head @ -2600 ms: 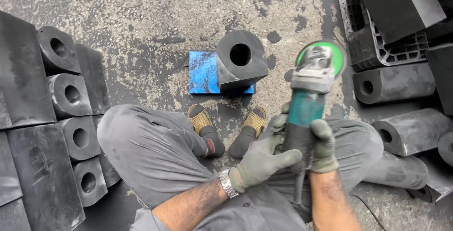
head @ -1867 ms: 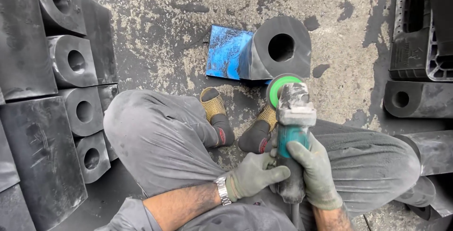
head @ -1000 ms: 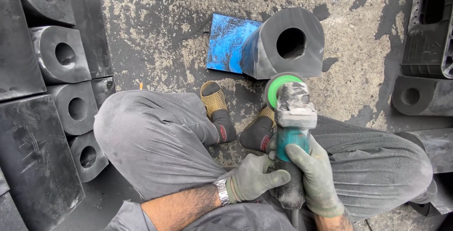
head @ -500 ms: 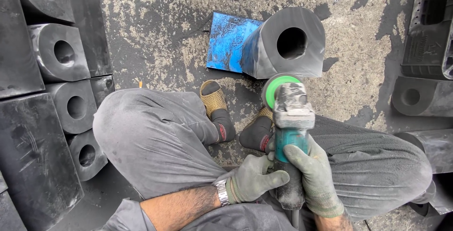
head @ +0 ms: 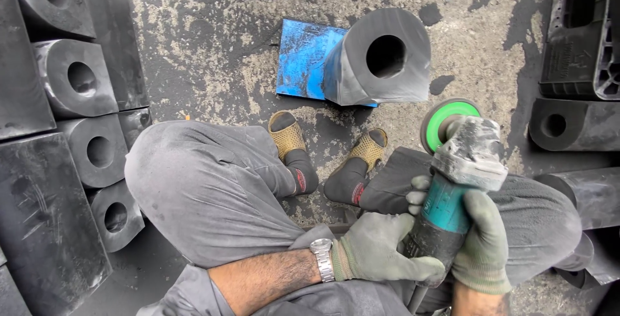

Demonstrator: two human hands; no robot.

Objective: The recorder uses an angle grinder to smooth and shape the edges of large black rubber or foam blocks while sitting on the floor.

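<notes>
Both gloved hands, left hand [head: 381, 254] and right hand [head: 481, 242], clench the angle grinder [head: 455, 180] for two-handed control, disc toward 12 o'clock, above the lap, clear of the rubber block [head: 381, 57].

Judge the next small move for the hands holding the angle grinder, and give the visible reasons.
Probably carry the angle grinder forward and left to the black hollow block on the blue plate. Both gloved hands, left hand and right hand, already grip its body over the right knee. Its green disc hangs clear of the block, which lies just past the shoes.
</notes>
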